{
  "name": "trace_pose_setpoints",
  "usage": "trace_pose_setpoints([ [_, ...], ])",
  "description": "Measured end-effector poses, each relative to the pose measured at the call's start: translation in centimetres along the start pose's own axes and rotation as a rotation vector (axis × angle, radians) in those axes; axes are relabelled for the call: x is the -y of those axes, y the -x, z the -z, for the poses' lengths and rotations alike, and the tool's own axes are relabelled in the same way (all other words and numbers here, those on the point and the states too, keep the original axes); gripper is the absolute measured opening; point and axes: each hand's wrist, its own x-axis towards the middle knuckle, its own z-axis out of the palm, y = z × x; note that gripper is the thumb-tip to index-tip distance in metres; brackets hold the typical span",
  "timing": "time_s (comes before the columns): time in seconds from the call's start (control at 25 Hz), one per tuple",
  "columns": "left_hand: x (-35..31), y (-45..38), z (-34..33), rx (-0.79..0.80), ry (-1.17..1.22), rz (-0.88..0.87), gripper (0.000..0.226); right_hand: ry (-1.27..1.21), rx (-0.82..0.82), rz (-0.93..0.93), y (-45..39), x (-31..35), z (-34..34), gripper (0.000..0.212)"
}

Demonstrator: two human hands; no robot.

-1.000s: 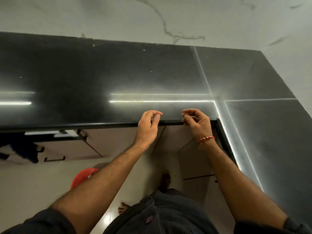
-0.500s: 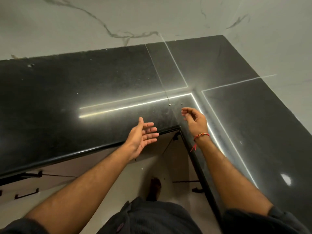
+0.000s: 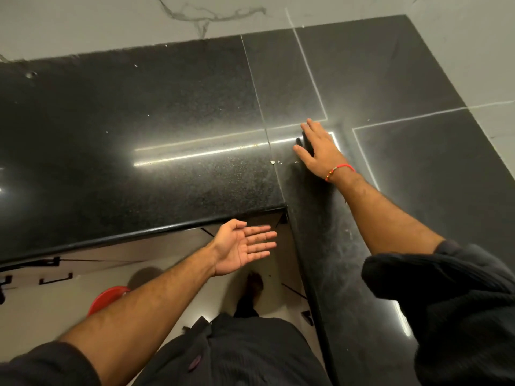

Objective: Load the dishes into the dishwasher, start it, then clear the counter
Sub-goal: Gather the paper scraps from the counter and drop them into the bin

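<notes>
The black worktop (image 3: 172, 129) carries a few small crumbs (image 3: 274, 162) near its inner corner. The right hand (image 3: 320, 151) lies flat and open beside them; the left hand (image 3: 242, 246) hovers open, palm up, below the edge. No writing is readable.

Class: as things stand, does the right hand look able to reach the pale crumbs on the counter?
Probably yes. The right hand lies flat on the counter just beside the crumbs, with nothing between them.
</notes>
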Motion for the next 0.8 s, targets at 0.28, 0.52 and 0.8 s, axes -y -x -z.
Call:
trace_pose_setpoints([
  [0.28, 1.1, -3.3, -1.2, -0.057, 0.245, -0.197, 0.046, 0.203, 0.194, 0.41, 3.4, 2.9, -3.7, 0.076],
  [0.52, 1.9, -5.1, -1.8, -0.18, 0.426, -0.317, 0.032, 0.177, 0.195, 0.583, 8.9, 5.9, -6.1, 0.065],
  [0.8, 2.6, -4.8, -3.6, -0.141, 0.546, -0.34, 0.051, -0.156, 0.426, 0.334, 15.5, 10.4, -3.4, 0.04],
])
